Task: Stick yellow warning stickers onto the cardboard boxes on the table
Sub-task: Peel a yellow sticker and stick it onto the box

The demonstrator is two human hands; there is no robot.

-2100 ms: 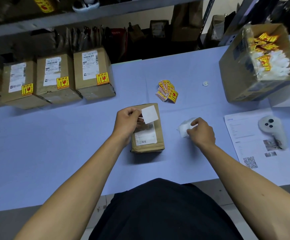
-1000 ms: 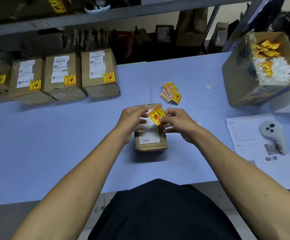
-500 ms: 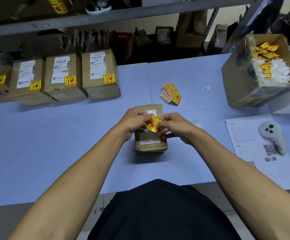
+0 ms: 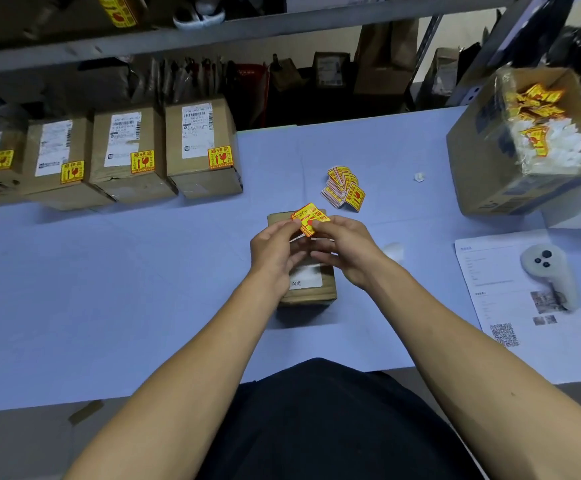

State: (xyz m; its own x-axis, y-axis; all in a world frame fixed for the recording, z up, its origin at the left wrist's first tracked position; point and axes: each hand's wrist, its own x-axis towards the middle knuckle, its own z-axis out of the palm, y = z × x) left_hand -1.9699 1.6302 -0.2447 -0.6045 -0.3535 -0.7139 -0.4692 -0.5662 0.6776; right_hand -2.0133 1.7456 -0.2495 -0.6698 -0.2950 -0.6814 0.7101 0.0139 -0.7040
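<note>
A white controller (image 4: 546, 271) w/ dark buttons is laid on a printed sheet (image 4: 524, 306) w/ a QR code, at the desk's (image 4: 109, 289) right edge. A small white scrap (image 4: 419, 177) is seen farther back. A metal shelf (image 4: 212, 32) is mounted overhead; dark bags are lined up behind.
</note>
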